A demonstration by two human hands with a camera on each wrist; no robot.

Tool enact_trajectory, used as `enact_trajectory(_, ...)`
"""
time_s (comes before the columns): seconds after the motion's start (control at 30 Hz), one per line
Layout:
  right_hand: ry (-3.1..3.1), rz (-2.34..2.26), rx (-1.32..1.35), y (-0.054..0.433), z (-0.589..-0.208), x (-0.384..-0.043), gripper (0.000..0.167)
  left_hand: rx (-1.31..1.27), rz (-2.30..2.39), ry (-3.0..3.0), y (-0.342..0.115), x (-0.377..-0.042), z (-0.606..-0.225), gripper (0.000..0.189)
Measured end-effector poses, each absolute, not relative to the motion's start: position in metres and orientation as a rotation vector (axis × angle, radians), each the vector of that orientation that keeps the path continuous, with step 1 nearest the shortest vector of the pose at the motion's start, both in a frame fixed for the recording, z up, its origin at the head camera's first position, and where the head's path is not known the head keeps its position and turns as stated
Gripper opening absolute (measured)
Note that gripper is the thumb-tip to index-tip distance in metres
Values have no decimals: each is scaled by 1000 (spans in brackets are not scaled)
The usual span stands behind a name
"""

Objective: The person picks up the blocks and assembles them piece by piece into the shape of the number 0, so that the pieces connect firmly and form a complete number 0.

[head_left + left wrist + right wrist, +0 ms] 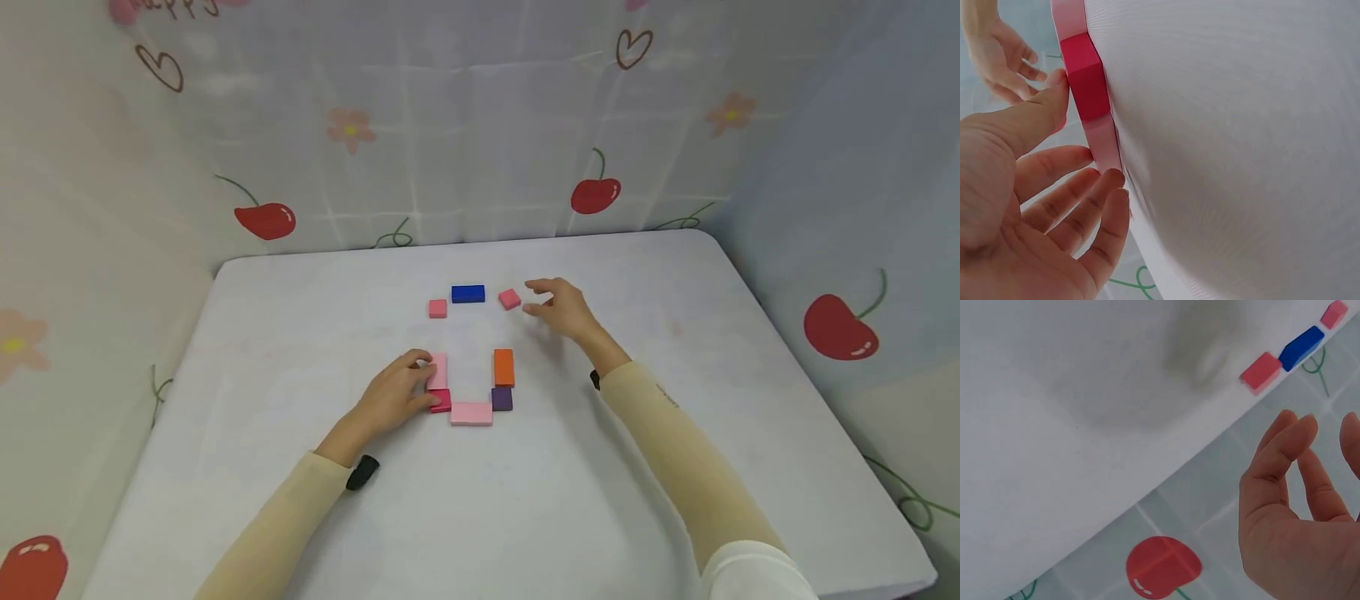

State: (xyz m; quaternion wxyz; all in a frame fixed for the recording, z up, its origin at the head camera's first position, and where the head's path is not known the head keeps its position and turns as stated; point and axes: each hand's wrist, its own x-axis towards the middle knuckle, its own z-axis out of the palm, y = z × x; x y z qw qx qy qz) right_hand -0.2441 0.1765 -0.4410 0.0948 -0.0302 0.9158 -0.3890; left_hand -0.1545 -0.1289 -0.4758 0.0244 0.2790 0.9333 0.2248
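Note:
My left hand (393, 396) is at the left side of a U-shaped row of blocks. In the left wrist view its thumb touches a crimson block (1087, 81), and its loosely bent fingers rest along the light pink block (1104, 144) beside it. Over the right part of the table, my right hand (564, 310) holds nothing, with thumb and fingers apart. Just left of its fingertips lies a small tilted coral-pink block (509, 299). A blue block (468, 294) and another small coral-pink block (438, 309) lie further left.
The U also has a light pink block (471, 414) at the front, and a purple block (502, 399) and an orange block (504, 367) on its right. A white cloth covers the table (637, 500). A patterned curtain (480, 150) hangs behind its far edge.

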Motion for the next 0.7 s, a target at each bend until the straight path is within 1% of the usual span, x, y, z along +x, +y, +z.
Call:
enact_trajectory(0.13,2578,-1223,31,180,-444,-276,48,872,741,2859,-128,-156,-476,55)
enact_trajectory(0.3,2473,-1211,73,179,-451,-297,46,850,781,2835,-127,-157,-477,55)
enact_trajectory(0.47,2455,-1159,55,179,-457,-306,45,838,809,2819,-127,-157,-477,53)
enact_trajectory(0.7,2436,-1164,23,173,-464,-309,41,817,780,2815,-128,-156,-477,54)
